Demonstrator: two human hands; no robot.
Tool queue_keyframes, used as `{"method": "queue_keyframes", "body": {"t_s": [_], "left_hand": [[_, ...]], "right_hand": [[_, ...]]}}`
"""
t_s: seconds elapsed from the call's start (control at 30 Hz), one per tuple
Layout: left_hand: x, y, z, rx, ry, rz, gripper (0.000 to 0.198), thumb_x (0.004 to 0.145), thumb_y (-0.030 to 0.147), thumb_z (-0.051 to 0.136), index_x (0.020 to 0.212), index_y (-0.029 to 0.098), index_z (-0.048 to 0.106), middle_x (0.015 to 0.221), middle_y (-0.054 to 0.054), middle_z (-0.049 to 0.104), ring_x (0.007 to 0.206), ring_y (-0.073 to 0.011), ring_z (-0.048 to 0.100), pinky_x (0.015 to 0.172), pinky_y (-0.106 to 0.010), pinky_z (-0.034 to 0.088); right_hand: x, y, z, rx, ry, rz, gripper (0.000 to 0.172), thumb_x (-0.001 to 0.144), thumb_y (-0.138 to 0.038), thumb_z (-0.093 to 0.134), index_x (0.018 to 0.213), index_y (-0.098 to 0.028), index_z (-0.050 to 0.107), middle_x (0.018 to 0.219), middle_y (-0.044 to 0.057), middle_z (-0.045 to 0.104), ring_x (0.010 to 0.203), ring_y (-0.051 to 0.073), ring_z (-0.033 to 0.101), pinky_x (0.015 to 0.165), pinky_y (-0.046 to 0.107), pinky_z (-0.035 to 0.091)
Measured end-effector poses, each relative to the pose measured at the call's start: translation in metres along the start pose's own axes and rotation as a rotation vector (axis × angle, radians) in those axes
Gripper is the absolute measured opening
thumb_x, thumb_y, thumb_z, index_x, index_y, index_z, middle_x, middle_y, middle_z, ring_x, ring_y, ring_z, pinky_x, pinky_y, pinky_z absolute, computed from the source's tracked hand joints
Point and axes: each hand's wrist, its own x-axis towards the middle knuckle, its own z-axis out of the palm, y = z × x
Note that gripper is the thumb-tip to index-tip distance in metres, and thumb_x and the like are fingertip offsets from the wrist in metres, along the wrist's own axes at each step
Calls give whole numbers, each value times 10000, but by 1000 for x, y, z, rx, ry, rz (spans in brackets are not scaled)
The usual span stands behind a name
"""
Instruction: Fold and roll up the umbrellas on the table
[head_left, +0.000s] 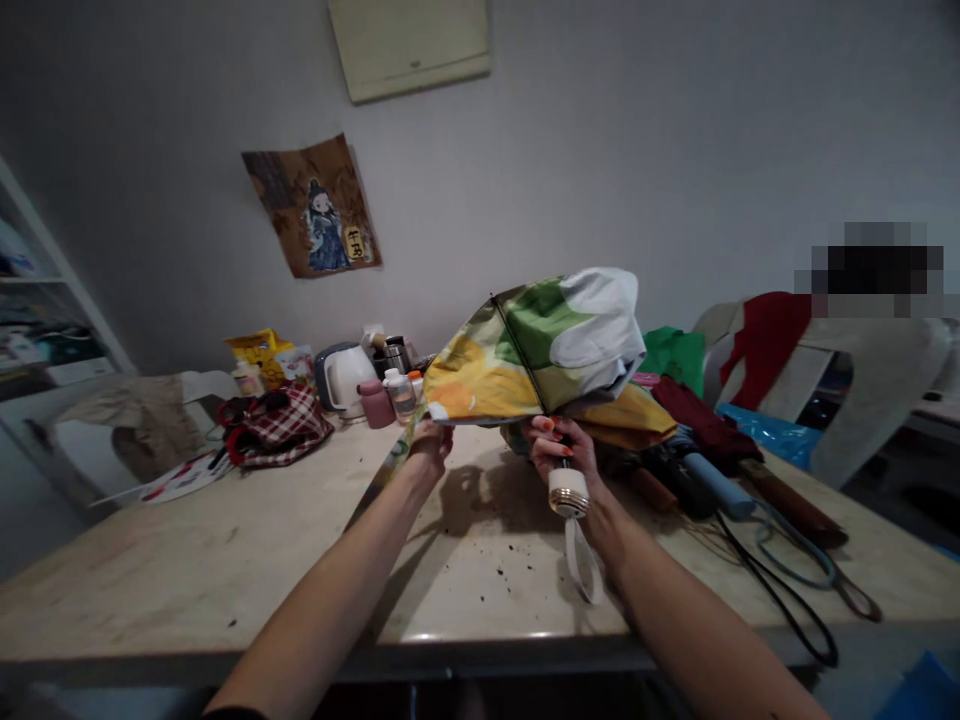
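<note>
A folding umbrella (pixel 480 365) with yellow, green and white fabric is held above the table, its canopy partly gathered and one dark rib showing. My right hand (pixel 559 445) is closed around it just above the white handle (pixel 568 490), which has gold rings and a hanging white wrist loop (pixel 581 565). At the left edge of the canopy, my left hand (pixel 435 445) pinches the fabric, and a strip of cloth hangs beside that wrist. The left fingertips are partly hidden behind the fabric.
Several folded umbrellas (pixel 724 485) with cords lie at the right. A plaid bag (pixel 281 425), a white kettle (pixel 349 380) and a pink bottle (pixel 375 403) stand at the back left. Dark crumbs dot the tabletop (pixel 480 600). A person sits at the right beyond a chair (pixel 862 390).
</note>
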Motion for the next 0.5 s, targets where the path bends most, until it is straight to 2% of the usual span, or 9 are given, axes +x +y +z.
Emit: {"method": "queue_keyframes", "body": {"t_s": [0.03, 0.07, 0.1, 0.13, 0.2, 0.23, 0.33, 0.4, 0.5], "left_hand": [[-10, -4, -3, 40, -33, -83, 89, 753, 163, 678, 828, 172, 632, 654, -20, 628, 593, -120, 596, 550, -210, 442], [-20, -9, -5, 79, -95, -170, 134, 727, 212, 727, 796, 138, 639, 659, -58, 638, 582, -144, 601, 533, -232, 441], [-31, -12, -4, 116, -215, -267, 243, 690, 280, 778, 817, 112, 658, 733, -111, 670, 635, -183, 631, 555, -263, 461], [-40, -15, -2, 122, -400, -339, 368, 656, 336, 811, 906, 107, 671, 859, -145, 690, 754, -214, 659, 629, -284, 488], [-52, -15, 9, 35, -619, -383, 619, 570, 474, 838, 1037, 109, 661, 1012, -167, 680, 943, -251, 649, 775, -311, 500], [-55, -14, 16, -32, -675, -385, 692, 544, 534, 827, 1062, 111, 651, 1018, -157, 677, 993, -255, 635, 829, -317, 493], [-52, -7, 35, -173, -629, -408, 629, 580, 627, 755, 908, 102, 647, 794, -107, 663, 890, -253, 650, 823, -356, 512], [-48, -3, 42, -189, -522, -423, 495, 669, 583, 722, 810, 122, 611, 657, -55, 614, 713, -212, 641, 734, -365, 537], [-45, -3, 44, -180, -376, -412, 339, 749, 446, 718, 825, 143, 585, 632, -11, 602, 516, -126, 563, 562, -297, 528]], "right_hand": [[0, 0, 1, -16, -7, -1, 355, 712, -15, 594, 686, -214, 302, 663, -47, 445, 461, 13, 442, 334, 43, 402], [1, 1, 1, -37, -11, -5, 351, 704, -19, 604, 685, -210, 309, 663, -47, 449, 472, 11, 451, 339, 34, 397], [1, 2, 1, -66, -10, -6, 346, 696, -25, 614, 685, -205, 319, 666, -45, 456, 484, 8, 460, 347, 24, 393], [1, 3, 0, -100, -4, -3, 343, 689, -36, 627, 683, -200, 326, 670, -45, 465, 490, 3, 461, 353, 14, 387], [2, 7, -3, -171, 17, 23, 341, 681, -69, 652, 673, -193, 334, 668, -52, 473, 461, -11, 422, 353, 6, 372], [2, 9, -5, -202, 30, 45, 342, 678, -90, 663, 666, -188, 336, 664, -57, 473, 436, -19, 387, 349, 6, 363], [1, 15, -12, -276, 63, 137, 316, 670, -143, 679, 657, -174, 364, 648, -59, 471, 385, -31, 282, 323, 24, 322], [1, 18, -14, -331, 80, 203, 294, 665, -159, 680, 654, -162, 385, 654, -48, 486, 380, -34, 248, 313, 34, 292], [1, 22, -16, -413, 92, 282, 307, 640, -178, 703, 635, -152, 397, 637, -39, 495, 386, -34, 222, 308, 43, 239]]}}
